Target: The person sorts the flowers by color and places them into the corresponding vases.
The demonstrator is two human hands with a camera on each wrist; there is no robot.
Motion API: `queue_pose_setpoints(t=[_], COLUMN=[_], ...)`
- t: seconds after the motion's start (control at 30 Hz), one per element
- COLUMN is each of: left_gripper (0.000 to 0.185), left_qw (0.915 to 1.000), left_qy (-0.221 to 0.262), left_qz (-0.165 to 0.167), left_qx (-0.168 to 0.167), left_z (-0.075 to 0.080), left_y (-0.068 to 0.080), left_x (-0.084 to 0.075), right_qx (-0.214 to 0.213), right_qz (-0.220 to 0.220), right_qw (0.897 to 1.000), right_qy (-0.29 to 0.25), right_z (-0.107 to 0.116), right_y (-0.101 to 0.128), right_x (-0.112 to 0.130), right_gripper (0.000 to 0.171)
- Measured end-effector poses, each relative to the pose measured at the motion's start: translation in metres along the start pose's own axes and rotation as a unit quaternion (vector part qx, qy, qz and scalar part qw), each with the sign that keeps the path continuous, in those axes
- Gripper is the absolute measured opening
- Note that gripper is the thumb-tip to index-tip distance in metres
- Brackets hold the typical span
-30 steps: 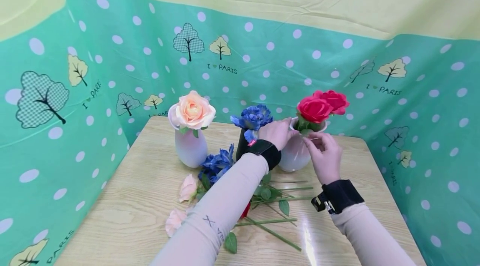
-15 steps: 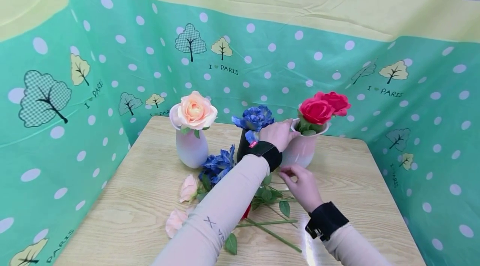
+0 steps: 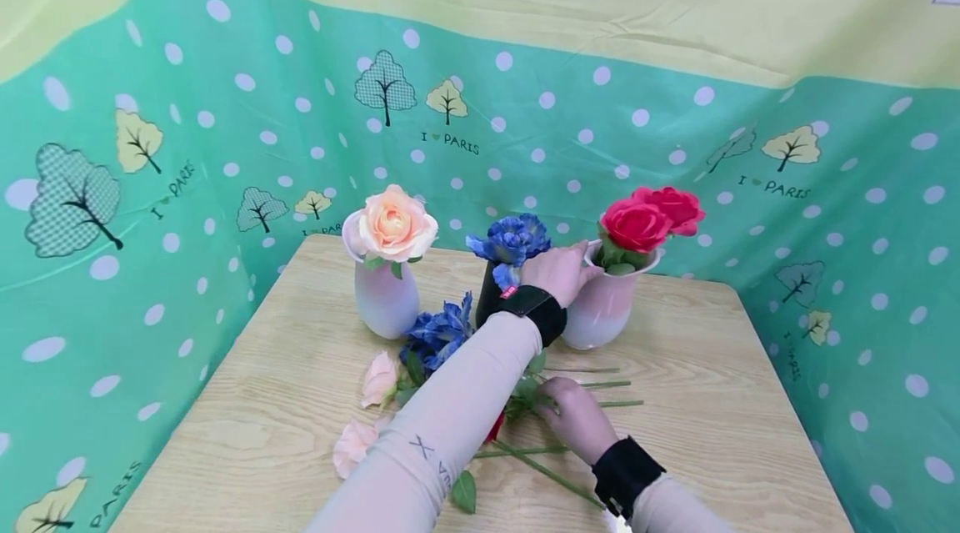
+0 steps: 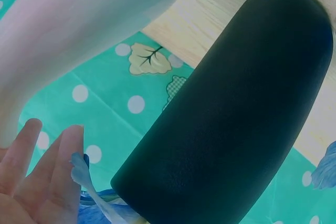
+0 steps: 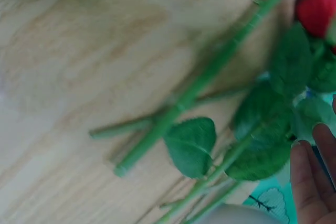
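My left hand [image 3: 564,268] lies against the rim of a pink-white vase [image 3: 600,316] holding two red roses [image 3: 648,218]; its fingers [image 4: 47,177] look straight in the left wrist view, beside the black vase [image 4: 236,114]. My right hand [image 3: 568,409] is low over loose green stems [image 3: 551,473] and leaves [image 5: 191,145] on the table. Its fingertips [image 5: 310,182] are straight, next to the leaves, with nothing held. A loose red bud [image 5: 317,9] lies among the stems.
A white vase [image 3: 386,304] with a peach rose [image 3: 395,223] stands at left. The black vase [image 3: 489,295] with a blue flower [image 3: 510,237] is in the middle. Loose blue [image 3: 438,333] and peach flowers [image 3: 377,379] lie on the wooden table [image 3: 712,399]. Green dotted cloth surrounds it.
My right hand has left the red roses' vase and dropped toward me onto the loose stems. My left hand has stayed at the vase rim.
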State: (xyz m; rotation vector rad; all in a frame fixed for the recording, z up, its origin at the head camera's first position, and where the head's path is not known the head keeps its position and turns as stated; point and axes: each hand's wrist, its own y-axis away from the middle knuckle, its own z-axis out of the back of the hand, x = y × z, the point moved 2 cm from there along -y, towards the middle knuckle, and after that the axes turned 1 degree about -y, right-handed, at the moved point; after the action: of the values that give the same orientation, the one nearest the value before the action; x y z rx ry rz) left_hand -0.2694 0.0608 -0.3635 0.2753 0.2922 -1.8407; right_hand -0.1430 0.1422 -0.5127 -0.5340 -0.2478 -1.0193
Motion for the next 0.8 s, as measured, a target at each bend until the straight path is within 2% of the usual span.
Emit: queue_pose_setpoints(t=[0.27, 0.43, 0.6, 0.7, 0.8], left_gripper=[0.057, 0.057, 0.058, 0.058, 0.058], left_qw=[1.0, 1.0, 1.0, 0.9999, 0.9999], left_qy=[-0.004, -0.002, -0.002, -0.004, -0.005], left_qz=[0.002, 0.004, 0.004, 0.004, 0.001], left_qx=[-0.006, -0.003, -0.006, -0.008, -0.009], left_z=[-0.001, -0.002, -0.002, -0.001, -0.001], left_y=[0.0, -0.001, 0.0, 0.002, 0.003], left_x=[0.0, 0.001, 0.0, 0.0, 0.0], right_qx=[-0.014, -0.025, -0.018, -0.009, -0.005], right_qz=[0.095, 0.131, 0.146, 0.14, 0.135], right_qw=[0.993, 0.981, 0.965, 0.962, 0.963], right_qy=[0.063, 0.138, 0.219, 0.234, 0.231], right_z=[-0.02, -0.031, -0.042, -0.046, -0.046], right_y=[0.008, 0.01, 0.012, 0.014, 0.014], right_x=[0.001, 0.003, 0.003, 0.004, 0.005], right_gripper=[0.021, 0.021, 0.015, 0.012, 0.013])
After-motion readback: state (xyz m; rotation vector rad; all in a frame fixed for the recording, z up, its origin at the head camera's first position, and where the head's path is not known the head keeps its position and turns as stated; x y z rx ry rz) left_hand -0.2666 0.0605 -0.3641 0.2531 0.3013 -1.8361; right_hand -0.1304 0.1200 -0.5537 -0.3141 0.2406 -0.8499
